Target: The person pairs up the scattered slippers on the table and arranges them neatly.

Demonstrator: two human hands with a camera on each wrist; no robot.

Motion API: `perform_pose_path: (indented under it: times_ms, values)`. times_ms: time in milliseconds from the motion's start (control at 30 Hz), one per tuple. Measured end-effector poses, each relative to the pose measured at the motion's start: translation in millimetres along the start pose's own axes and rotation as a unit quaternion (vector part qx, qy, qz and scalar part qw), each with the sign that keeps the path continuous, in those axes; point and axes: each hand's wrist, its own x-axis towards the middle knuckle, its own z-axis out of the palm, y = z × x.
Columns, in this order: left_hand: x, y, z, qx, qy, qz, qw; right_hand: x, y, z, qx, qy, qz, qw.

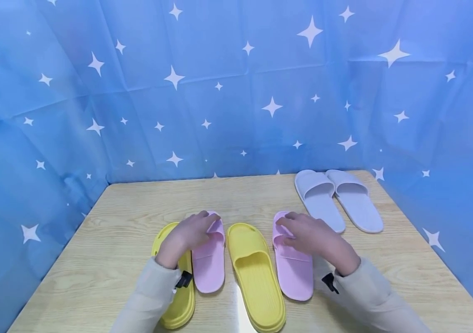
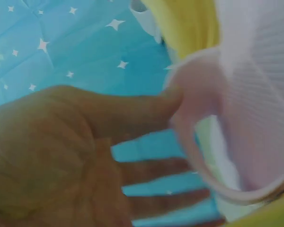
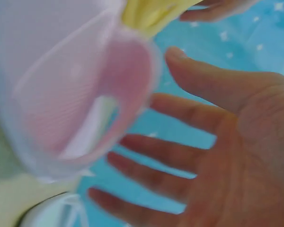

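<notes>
My left hand (image 1: 189,235) is over the strap of a pink slipper (image 1: 208,275). In the left wrist view the thumb lies right at the rim of that slipper's strap (image 2: 199,80), and the other fingers stretch out, spread apart. Over the front of a second pink slipper (image 1: 296,282) hovers my right hand (image 1: 313,237). Its fingers (image 3: 175,111) are spread and relaxed beside the strap in the right wrist view, with nothing between them and the thumb. Between the two pink slippers lies a yellow slipper (image 1: 260,286); its mate (image 1: 181,305) lies partly hidden under my left forearm.
Two pale grey-white slippers (image 1: 323,208) lie side by side at the back right of the wooden table (image 1: 128,217). A blue curtain with white stars (image 1: 228,120) hangs behind the table and along both sides.
</notes>
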Motion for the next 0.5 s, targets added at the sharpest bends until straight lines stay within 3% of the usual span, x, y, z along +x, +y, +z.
perform_pose_path:
  times_ms: [233, 500]
  values:
    - [-17.4, 25.8, -7.3, -0.021, -0.05, -0.031, 0.9981, -20.8, -32.7, -10.7, 0.04, -0.073, 0.006, 0.9965]
    - [-16.3, 37.4, 10.3, 0.002, -0.055, -0.064, 0.9964, -22.2, -43.0, 0.1, 0.037, -0.098, 0.048, 0.9934]
